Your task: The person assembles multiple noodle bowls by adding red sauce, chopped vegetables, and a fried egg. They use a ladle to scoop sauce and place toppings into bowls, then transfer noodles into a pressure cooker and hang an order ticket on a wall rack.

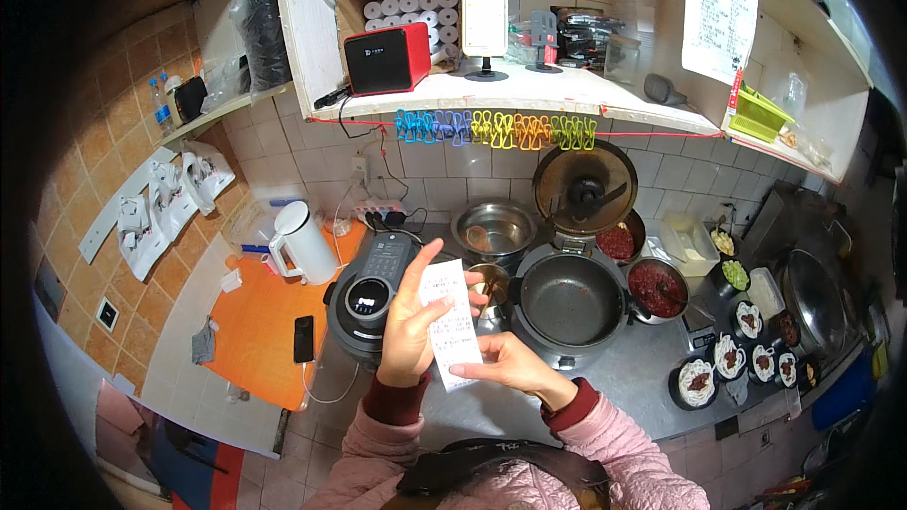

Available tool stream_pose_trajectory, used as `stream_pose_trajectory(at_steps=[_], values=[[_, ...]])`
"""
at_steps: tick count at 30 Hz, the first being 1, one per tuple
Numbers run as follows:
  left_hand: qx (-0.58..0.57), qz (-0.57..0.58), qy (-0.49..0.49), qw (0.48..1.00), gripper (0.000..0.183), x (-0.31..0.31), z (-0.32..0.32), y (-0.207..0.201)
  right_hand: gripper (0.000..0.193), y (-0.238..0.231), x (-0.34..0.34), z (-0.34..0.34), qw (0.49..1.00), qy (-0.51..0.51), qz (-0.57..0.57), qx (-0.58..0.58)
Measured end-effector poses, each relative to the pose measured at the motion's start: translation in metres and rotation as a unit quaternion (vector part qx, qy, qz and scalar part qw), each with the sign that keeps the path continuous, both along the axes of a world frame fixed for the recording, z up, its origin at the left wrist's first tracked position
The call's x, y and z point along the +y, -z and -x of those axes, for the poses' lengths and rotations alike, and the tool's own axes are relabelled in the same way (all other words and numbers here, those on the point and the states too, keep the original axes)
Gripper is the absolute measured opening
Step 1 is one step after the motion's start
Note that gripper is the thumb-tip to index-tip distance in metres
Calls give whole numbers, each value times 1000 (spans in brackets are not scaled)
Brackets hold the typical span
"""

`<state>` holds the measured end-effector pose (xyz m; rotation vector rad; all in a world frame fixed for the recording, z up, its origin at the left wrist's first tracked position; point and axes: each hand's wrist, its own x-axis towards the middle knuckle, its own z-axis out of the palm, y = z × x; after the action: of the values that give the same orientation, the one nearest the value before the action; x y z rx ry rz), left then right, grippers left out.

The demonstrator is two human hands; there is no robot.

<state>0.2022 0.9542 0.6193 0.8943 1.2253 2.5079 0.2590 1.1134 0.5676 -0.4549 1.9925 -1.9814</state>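
Observation:
A white printed receipt [457, 330] is held upright in front of me between both hands. My left hand [408, 331] grips its left side and upper part, the thumb across its front and the other fingers partly behind the paper. Its lower right edge is pinched between the thumb and fingers of my right hand [518, 367]. Just beyond my right hand stands an open cooker [573, 300] with a dark pot inside and its lid [586, 187] raised. A closed black cooker [367, 288] with a lit display is close to my left hand.
Bowls of red minced meat [658, 289] sit right of the open cooker. Several dark bowls of white noodles [728, 357] stand farther right. A metal basin [493, 230] is behind. On the orange board [250, 321] at left lie a phone [303, 338] and a white kettle [304, 241]. A shelf [529, 93] overhangs the back.

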Motion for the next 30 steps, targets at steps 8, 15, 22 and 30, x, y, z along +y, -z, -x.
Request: stream_pose_trajectory(at_steps=[8,15,22,30], values=[[-43,11,31,999,89,2,-7,2,26,16,-14,-18,962,-14,254,-103],[-159,18,128,979,31,9,9,39,35,34,-20,-42,956,-10,253,-145],[-244,-20,162,956,30,17,-7,56,38,49,-13,-78,921,29,335,-196],[-265,-40,234,935,34,42,-62,56,35,47,0,-149,891,84,383,-228]])
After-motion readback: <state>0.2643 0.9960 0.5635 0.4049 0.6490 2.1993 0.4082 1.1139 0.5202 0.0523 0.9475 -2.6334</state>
